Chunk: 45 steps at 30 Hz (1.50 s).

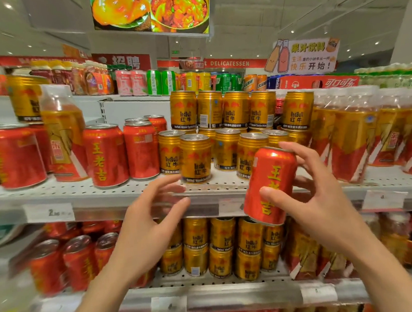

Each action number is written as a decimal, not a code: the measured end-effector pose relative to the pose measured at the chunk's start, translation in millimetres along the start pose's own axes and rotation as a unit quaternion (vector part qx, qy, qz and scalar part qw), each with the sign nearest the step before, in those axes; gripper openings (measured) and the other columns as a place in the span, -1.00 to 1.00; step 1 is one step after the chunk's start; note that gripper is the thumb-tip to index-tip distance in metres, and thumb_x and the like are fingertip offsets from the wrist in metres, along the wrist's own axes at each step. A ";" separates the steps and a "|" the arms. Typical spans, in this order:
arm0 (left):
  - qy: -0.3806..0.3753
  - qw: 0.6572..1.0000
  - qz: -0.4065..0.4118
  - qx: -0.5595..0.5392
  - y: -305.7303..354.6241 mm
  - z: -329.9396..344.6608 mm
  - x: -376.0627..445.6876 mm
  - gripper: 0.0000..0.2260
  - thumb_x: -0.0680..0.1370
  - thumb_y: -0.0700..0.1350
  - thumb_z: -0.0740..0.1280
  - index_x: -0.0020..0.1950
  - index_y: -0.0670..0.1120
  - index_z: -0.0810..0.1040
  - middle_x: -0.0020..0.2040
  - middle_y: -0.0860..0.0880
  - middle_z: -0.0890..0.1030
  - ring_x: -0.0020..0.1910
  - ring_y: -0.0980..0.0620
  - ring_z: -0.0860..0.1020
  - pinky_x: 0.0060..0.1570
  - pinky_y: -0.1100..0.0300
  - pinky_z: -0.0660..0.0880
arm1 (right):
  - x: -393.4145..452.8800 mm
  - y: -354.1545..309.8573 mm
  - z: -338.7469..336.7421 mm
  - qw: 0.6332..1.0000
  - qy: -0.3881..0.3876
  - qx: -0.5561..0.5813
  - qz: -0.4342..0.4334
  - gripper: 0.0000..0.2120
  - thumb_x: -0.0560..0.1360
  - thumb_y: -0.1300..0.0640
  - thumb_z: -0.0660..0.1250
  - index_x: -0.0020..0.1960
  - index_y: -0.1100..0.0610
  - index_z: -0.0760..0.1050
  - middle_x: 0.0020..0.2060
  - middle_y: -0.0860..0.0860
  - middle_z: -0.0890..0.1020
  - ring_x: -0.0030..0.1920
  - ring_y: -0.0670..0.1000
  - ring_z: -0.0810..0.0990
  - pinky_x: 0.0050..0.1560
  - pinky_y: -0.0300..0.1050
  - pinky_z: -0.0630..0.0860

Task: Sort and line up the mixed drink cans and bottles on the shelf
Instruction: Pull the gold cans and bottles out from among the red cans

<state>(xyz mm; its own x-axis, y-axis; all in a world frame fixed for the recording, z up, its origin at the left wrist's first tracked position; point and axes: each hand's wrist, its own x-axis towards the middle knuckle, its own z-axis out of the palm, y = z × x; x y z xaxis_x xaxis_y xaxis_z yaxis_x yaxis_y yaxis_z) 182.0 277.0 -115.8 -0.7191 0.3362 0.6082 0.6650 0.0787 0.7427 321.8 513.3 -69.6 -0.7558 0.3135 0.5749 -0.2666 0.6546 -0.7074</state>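
My right hand (318,192) grips a red herbal-tea can (270,183), tilted, in front of the shelf's front edge (202,192). My left hand (151,219) is spread with relaxed fingers just below a gold Red Bull can (195,159) that stands near the edge; it holds nothing. Behind it stand several gold Red Bull cans (236,113), stacked two high. Red tea cans (106,154) stand in a group to the left. A lone amber bottle (63,133) stands among them. More amber bottles (353,132) fill the right side.
The lower shelf (208,295) holds red cans left, gold cans in the middle, bottles right. The top shelf (136,97) carries mixed coloured cans and a red Coca-Cola box (316,82). Price tags (49,212) hang along the shelf rails.
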 end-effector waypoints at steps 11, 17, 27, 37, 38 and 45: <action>-0.008 0.992 -0.102 -0.067 -77.7 -110.5 -37.1 -0.70 0.52 -0.13 0.45 0.22 0.13 0.57 0.02 0.09 0.70 -0.03 0.11 0.65 -0.02 0.37 0.53 | -37.4 -35.0 131.0 0.998 0.036 0.005 0.060 -0.26 0.27 -0.18 0.50 0.38 -0.41 0.29 0.23 -0.42 0.50 0.17 -0.36 0.53 0.10 -0.33 0.44; -0.028 0.992 -0.100 -0.078 -102.5 -166.0 -33.3 -0.71 0.52 -0.16 0.46 0.19 0.14 0.61 -0.03 0.13 0.71 -0.01 0.15 0.66 0.01 0.38 0.53 | -44.3 -61.7 195.9 0.995 0.067 0.018 0.072 -0.29 0.26 -0.08 0.51 0.37 -0.32 0.35 0.08 -0.46 0.56 0.07 -0.30 0.60 -0.08 -0.49 0.50; -0.048 0.998 -0.022 -0.017 -101.6 -221.9 -9.3 -0.72 0.53 -0.03 0.44 0.20 0.24 0.56 0.04 0.23 0.67 0.05 0.18 0.65 0.04 0.23 0.57 | -21.8 -112.4 233.6 0.996 0.075 -0.029 0.026 -0.32 0.31 -0.13 0.52 0.35 -0.37 0.32 0.17 -0.39 0.55 0.15 -0.28 0.59 0.02 -0.28 0.55; -0.034 0.973 0.172 0.153 -64.6 -216.9 60.5 -0.61 0.55 0.01 0.42 0.36 0.04 0.49 0.16 0.11 0.50 0.02 0.12 0.58 -0.05 0.12 0.63 | 52.2 -126.1 236.5 0.977 0.079 -0.187 -0.059 -0.28 0.40 -0.13 0.53 0.44 -0.17 0.26 0.32 -0.15 0.45 0.14 -0.18 0.56 0.10 -0.14 0.63; -0.020 0.968 0.185 0.172 -62.2 -216.6 69.0 -0.59 0.54 0.01 0.43 0.37 0.02 0.48 0.17 0.08 0.49 0.03 0.08 0.57 0.00 0.07 0.62 | 55.8 -123.9 239.2 0.975 0.077 -0.198 -0.064 -0.27 0.40 -0.14 0.53 0.45 -0.17 0.25 0.32 -0.16 0.44 0.10 -0.22 0.54 0.09 -0.23 0.60; 0.079 0.905 0.200 0.367 -38.4 -228.6 125.3 -0.41 0.52 0.08 0.42 0.47 -0.08 0.33 0.28 -0.15 0.44 0.22 -0.13 0.46 0.08 -0.01 0.50 | 64.9 -118.3 241.3 0.965 0.042 -0.251 -0.057 -0.25 0.44 -0.22 0.45 0.51 -0.17 0.16 0.35 -0.10 0.39 -0.03 -0.15 0.50 -0.18 -0.53 0.33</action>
<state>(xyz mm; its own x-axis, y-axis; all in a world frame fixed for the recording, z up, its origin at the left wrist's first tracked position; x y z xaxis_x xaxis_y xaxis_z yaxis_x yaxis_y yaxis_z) 20.2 101.6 -4.0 -0.3726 0.3415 0.8629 0.7913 0.6026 0.1032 159.9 290.2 -47.8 -0.6819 0.2611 0.6833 -0.0048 0.9325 -0.3612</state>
